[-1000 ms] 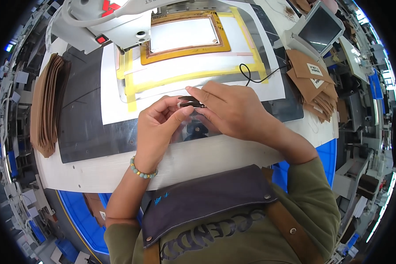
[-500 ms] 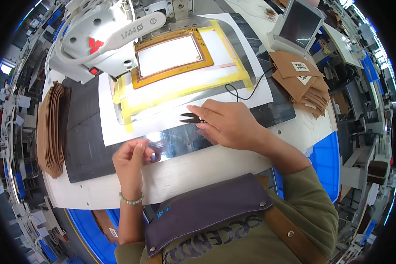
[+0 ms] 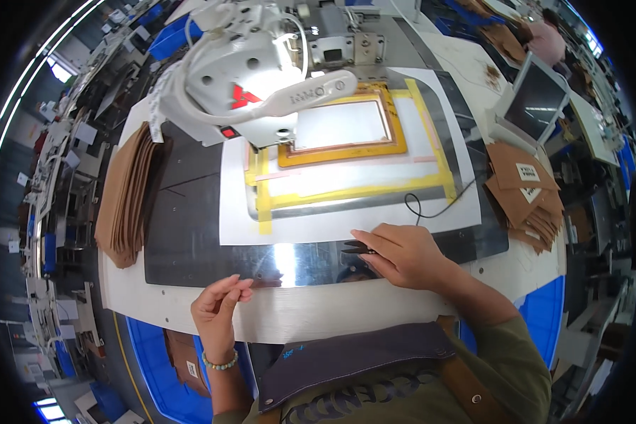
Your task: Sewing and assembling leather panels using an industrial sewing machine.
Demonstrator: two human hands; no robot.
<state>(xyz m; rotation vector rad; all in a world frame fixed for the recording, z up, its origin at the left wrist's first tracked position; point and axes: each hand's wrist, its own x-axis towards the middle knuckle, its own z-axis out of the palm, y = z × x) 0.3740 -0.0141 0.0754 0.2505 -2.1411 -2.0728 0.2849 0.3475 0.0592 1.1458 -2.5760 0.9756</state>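
In my right hand (image 3: 410, 258) is a pair of dark thread snips (image 3: 355, 247), their blades pointing left over the front of the shiny metal plate. My left hand (image 3: 219, 311) hovers by the plate's front edge, thumb and fingers pinched together. Anything between those fingertips is too small to make out. Beyond both hands lies a white sheet (image 3: 240, 226) with a clear template edged in yellow tape (image 3: 353, 196). On it rests an amber rectangular frame (image 3: 396, 145) around a white panel, partly under the sewing machine head (image 3: 254, 81).
Folded brown pieces (image 3: 124, 201) stand stacked at the left. More brown pieces (image 3: 519, 173) with white labels lie at the right, below a tilted screen (image 3: 535, 99). A thin black cable (image 3: 438, 214) curls over the sheet. Blue bins (image 3: 152, 367) sit under the table. Another person (image 3: 548, 42) is far right.
The view has shifted, so the table and machine appear further right and lower. My left hand has drawn back toward me from the plate. The snips stay in my right hand.
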